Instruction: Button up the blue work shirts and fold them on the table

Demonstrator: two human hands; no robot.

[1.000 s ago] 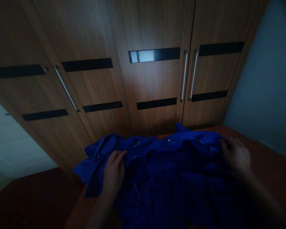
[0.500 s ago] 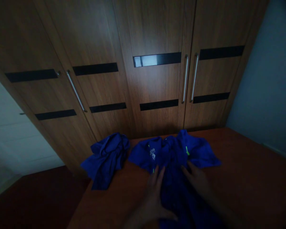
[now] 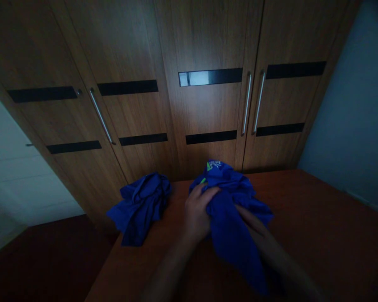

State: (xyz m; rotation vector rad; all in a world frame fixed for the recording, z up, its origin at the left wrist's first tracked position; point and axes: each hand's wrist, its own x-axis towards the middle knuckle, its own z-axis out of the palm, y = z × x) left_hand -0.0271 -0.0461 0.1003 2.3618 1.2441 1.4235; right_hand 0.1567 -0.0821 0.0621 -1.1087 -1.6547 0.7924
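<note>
A blue shirt (image 3: pixel 236 235) with a white print and bright green marks is bunched up above the reddish-brown tabletop. My left hand (image 3: pixel 199 209) is closed on its left side, the fingers wrapped over the fabric. On the other side my right hand (image 3: pixel 255 228) grips the shirt too, its fingers partly hidden in the folds. A loose part of the cloth hangs down between my forearms toward me. To the left, a second crumpled blue garment (image 3: pixel 145 205) lies apart from both hands near the table's left edge.
Behind the table (image 3: pixel 327 235) stands a wooden wardrobe (image 3: pixel 204 113) with black strips and long metal handles. A pale wall (image 3: pixel 353 138) rises at the right. White drawers (image 3: pixel 28 176) and a dark floor (image 3: pixel 63 256) show at the left.
The shirt was spread out with its sleeves apart and my hands lay open on it. Now it is gathered up and both hands have closed on it. The other garment stays put.
</note>
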